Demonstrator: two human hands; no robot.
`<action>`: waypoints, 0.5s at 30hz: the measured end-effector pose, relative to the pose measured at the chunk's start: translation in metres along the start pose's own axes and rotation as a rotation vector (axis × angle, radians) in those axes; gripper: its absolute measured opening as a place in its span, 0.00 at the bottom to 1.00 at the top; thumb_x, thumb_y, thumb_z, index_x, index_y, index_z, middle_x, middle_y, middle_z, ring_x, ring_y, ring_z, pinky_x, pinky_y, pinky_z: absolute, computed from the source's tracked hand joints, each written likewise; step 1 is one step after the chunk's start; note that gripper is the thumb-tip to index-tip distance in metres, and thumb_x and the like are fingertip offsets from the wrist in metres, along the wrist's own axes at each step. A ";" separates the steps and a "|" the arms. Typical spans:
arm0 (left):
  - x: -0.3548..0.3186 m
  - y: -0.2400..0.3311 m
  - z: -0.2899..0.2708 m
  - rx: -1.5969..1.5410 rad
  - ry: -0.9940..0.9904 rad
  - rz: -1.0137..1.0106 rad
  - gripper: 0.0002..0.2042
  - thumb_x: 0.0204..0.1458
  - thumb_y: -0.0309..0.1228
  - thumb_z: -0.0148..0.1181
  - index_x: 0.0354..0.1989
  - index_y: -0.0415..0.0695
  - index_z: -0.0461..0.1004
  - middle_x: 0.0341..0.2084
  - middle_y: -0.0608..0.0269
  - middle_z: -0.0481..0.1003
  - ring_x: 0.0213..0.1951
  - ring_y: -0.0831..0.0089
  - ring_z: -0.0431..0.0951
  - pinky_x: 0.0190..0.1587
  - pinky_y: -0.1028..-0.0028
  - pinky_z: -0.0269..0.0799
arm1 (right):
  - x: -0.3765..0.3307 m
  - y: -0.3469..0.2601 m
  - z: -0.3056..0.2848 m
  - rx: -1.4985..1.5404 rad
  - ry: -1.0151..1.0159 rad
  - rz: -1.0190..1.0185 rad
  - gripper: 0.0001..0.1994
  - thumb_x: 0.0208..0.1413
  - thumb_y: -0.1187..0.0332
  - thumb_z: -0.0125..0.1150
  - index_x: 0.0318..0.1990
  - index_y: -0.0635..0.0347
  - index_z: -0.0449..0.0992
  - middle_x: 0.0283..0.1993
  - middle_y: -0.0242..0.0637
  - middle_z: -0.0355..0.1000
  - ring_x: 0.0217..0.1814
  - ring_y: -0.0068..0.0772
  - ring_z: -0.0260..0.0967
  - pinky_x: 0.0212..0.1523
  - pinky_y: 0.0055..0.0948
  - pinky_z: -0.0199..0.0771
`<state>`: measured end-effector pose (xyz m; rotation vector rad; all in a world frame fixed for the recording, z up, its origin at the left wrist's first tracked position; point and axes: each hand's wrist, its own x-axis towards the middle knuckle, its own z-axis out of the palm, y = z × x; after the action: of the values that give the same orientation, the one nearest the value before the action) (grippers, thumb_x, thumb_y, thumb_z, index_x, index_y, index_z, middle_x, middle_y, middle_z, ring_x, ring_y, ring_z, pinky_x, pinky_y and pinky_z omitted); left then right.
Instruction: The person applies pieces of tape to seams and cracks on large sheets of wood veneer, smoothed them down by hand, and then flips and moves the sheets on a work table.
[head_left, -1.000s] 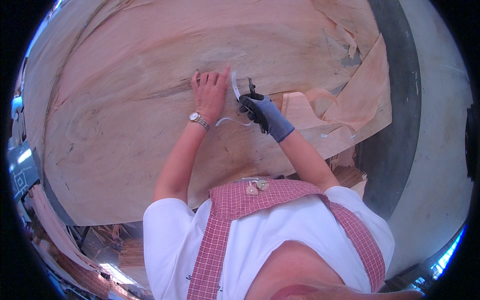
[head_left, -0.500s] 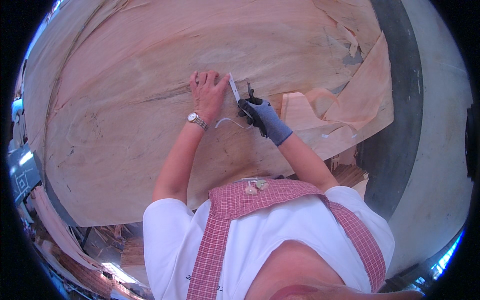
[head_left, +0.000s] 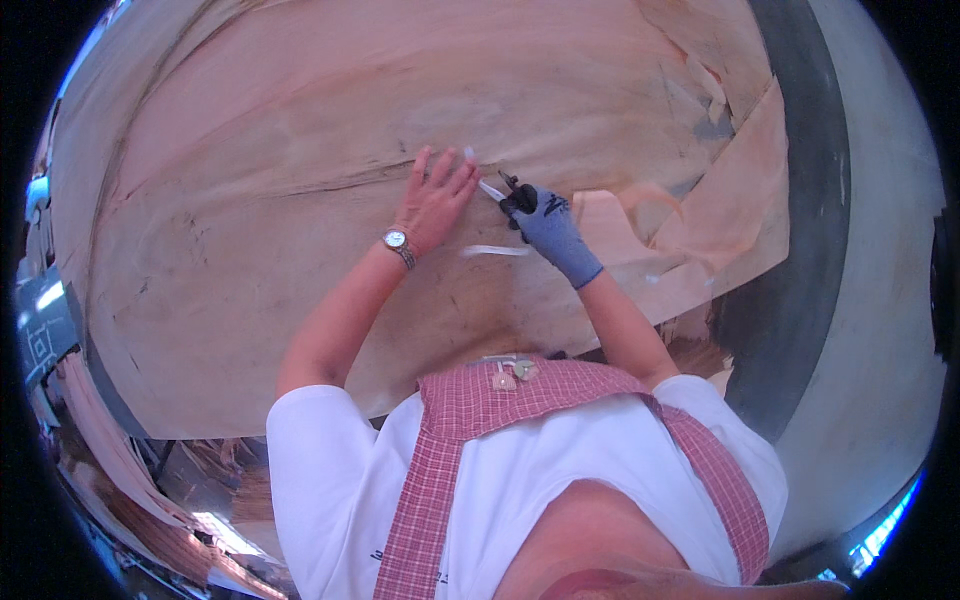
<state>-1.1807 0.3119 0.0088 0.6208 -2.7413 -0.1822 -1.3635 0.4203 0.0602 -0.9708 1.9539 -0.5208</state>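
A large pinkish-tan wood veneer sheet (head_left: 300, 290) lies before me, with a dark split running across its middle. My left hand (head_left: 437, 200), bare and with a watch (head_left: 396, 240) on the wrist, rests flat on the sheet beside the split, fingers spread. By its fingertips sits a small white tape piece (head_left: 470, 153). My right hand (head_left: 545, 225), in a blue-grey glove with black fingers, is closed around a slim dark tool (head_left: 510, 181) whose kind I cannot make out. A white tape strip (head_left: 491, 190) sticks out from those fingers toward my left hand; its blurred tail (head_left: 495, 251) hangs below.
Torn, curled veneer pieces (head_left: 725, 210) overlap at the right side of the sheet. Beyond them runs a dark border (head_left: 800, 250), then a pale grey surface (head_left: 880, 290). Veneer scraps (head_left: 215, 470) lie below the near left edge.
My left hand has shifted right and spread its fingers, and a white tape piece now shows at its fingertips. My right hand has moved slightly right, with a shorter strip showing ahead of it.
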 end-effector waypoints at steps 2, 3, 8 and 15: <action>-0.001 -0.003 0.003 0.030 0.010 0.018 0.21 0.51 0.30 0.51 0.56 0.51 0.72 0.59 0.71 0.69 0.64 0.64 0.63 0.69 0.50 0.44 | 0.005 -0.009 -0.014 -0.485 0.080 -0.132 0.16 0.56 0.54 0.60 0.34 0.59 0.76 0.30 0.44 0.77 0.31 0.43 0.76 0.33 0.42 0.73; -0.001 -0.003 0.005 0.034 0.017 0.019 0.21 0.51 0.31 0.51 0.57 0.51 0.71 0.59 0.71 0.70 0.64 0.64 0.63 0.69 0.50 0.44 | -0.001 -0.026 -0.020 -0.596 0.105 -0.146 0.18 0.54 0.50 0.59 0.32 0.59 0.75 0.32 0.49 0.76 0.36 0.53 0.75 0.38 0.48 0.72; -0.004 -0.001 0.010 0.008 0.011 -0.015 0.22 0.52 0.31 0.51 0.58 0.50 0.69 0.59 0.68 0.70 0.63 0.63 0.64 0.69 0.50 0.44 | -0.003 -0.034 -0.052 -0.224 -0.065 0.013 0.14 0.58 0.55 0.59 0.38 0.58 0.75 0.28 0.40 0.77 0.24 0.36 0.72 0.26 0.34 0.70; -0.021 -0.023 0.003 -0.243 0.341 -0.561 0.21 0.54 0.29 0.51 0.59 0.50 0.67 0.58 0.67 0.69 0.63 0.64 0.64 0.70 0.52 0.41 | 0.017 -0.080 0.014 0.633 -0.202 0.065 0.12 0.60 0.59 0.61 0.42 0.56 0.76 0.27 0.31 0.76 0.17 0.13 0.59 0.17 0.17 0.58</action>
<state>-1.1547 0.3008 -0.0043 1.2073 -2.1229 -0.4797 -1.3227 0.3581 0.0977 -0.5272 1.4871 -0.8958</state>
